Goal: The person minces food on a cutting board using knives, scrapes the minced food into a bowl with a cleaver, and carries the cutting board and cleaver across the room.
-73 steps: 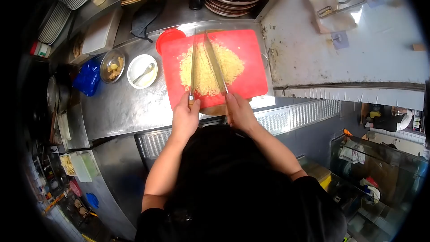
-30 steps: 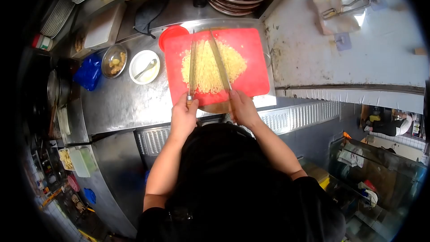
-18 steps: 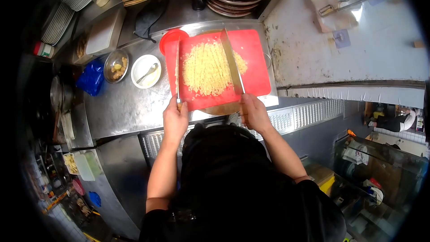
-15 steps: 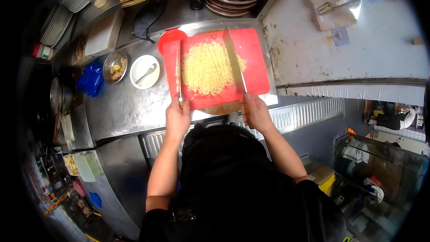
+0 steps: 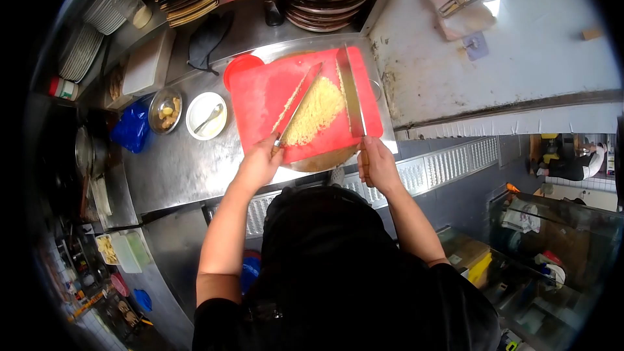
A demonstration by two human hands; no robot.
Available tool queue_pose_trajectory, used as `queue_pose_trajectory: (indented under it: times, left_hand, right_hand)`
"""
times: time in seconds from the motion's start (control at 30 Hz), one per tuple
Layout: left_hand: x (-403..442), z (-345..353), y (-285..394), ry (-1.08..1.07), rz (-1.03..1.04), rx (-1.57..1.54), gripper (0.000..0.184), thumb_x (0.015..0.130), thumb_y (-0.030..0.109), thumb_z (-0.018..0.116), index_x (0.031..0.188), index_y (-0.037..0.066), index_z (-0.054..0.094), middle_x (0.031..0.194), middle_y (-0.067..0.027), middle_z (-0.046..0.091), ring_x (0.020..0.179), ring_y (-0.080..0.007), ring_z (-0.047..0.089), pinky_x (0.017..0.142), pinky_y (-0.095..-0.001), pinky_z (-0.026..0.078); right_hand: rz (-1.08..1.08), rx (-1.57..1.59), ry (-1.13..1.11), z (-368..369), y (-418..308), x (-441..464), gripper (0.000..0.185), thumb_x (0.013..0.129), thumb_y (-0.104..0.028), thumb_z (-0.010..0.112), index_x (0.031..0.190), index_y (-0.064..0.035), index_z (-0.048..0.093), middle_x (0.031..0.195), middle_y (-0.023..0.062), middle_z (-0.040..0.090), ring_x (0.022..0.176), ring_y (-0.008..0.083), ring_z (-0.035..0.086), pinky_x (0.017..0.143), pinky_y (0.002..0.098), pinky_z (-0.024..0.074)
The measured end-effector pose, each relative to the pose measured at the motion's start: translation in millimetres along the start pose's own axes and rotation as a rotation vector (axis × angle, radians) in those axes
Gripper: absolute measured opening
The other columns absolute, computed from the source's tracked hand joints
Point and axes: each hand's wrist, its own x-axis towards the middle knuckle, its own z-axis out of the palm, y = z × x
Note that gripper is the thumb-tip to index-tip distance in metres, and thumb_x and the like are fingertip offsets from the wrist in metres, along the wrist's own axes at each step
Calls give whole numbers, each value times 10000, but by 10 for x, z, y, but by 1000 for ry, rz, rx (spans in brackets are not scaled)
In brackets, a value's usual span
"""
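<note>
A pale yellow, finely chopped food (image 5: 320, 114) lies heaped on a red cutting board (image 5: 259, 101) between two cleavers. My left hand (image 5: 259, 164) is closed on the handle of the left cleaver (image 5: 300, 103), whose blade slants up and to the right along the heap's left side. A thin line of chopped bits lies along that blade's outer side. Closed around the handle of the right cleaver (image 5: 353, 94) is my right hand (image 5: 379, 164). Its blade stands almost straight away from me, at the heap's right side.
Left of the board are a white bowl (image 5: 190, 117) with a spoon (image 5: 209, 118), a bowl (image 5: 153, 117) of brownish chunks and a blue bag (image 5: 131, 127). A red round lid or dish (image 5: 240, 65) shows behind the board. Stacked plates (image 5: 325, 12) sit on the shelf behind.
The left cleaver has swung from upright to a rightward slant, and the chopped food is gathered into a narrower heap toward the right. The right cleaver has shifted slightly right.
</note>
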Motion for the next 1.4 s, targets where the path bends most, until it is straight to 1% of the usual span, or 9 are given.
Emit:
queue_pose_trajectory:
  times: [0.3,0.33,0.63,0.73,0.83,0.93,1.07,1.17,1.4]
  left_hand:
    - [302,-291,-34,13,-69,68,461,928,98,697,1358,-59,636,977,-283,722,869,-420,729,794,-470,570]
    - [342,-241,-136,54,19,128,462,925,87,690,1362,-55,635,976,-280,722,866,-406,731,796,-459,571]
    - [400,-390,-107,-171,146,62,457,920,63,685,1358,-56,636,996,-267,723,877,-402,722,807,-444,566]
    - [270,-489,-26,-89,191,87,455,921,55,696,1361,-47,638,905,-245,701,786,-344,716,756,-419,562]
    - [113,-532,0,-123,162,-45,428,944,65,715,1355,-34,649,793,-141,682,678,-208,668,674,-361,535]
    - [17,-487,13,-295,-25,-295,394,975,83,718,1357,5,664,726,-21,625,607,-82,575,571,-285,483]
    - [10,-290,86,-456,-169,-461,386,1005,104,693,1385,52,654,689,26,589,526,-53,524,457,-241,419]
    - [97,-28,-158,-539,-170,-563,372,1012,121,690,1374,46,651,660,29,566,501,-58,512,440,-252,409]
    - [226,-147,-334,-498,-264,-679,319,1012,94,674,1326,38,665,652,33,558,478,-56,500,412,-242,360]
  right_hand:
    - [5,1,11,-58,-30,-43,433,1150,-452,421,1106,-48,573,657,49,542,464,122,500,425,279,410]
    - [12,8,19,-59,-30,-55,434,1150,-452,421,1104,-48,573,658,48,542,465,121,501,424,279,409]
    - [-14,18,90,-113,-32,-94,441,1147,-449,436,1062,-40,577,653,50,549,465,132,523,421,283,412]
    - [-50,-3,98,-126,-46,-90,445,1147,-447,438,1057,-34,577,648,51,550,454,135,517,417,285,408]
    - [-66,-40,114,-138,-87,-119,447,1148,-442,438,1056,-27,578,634,49,544,441,131,506,409,285,397]
    - [-57,-46,141,-130,-156,-158,445,1149,-434,441,1056,-22,582,617,46,535,430,124,495,396,282,379]
    - [-90,-62,173,-173,-167,-176,442,1150,-430,445,1054,-23,588,613,44,534,424,117,492,384,275,361]
    - [-99,-90,171,-204,-252,-224,443,1140,-407,475,1003,-5,599,639,49,559,458,138,537,432,303,426]
    - [-98,-81,196,-179,-224,-257,456,1142,-423,466,1006,-6,594,638,51,564,450,134,531,419,293,409]
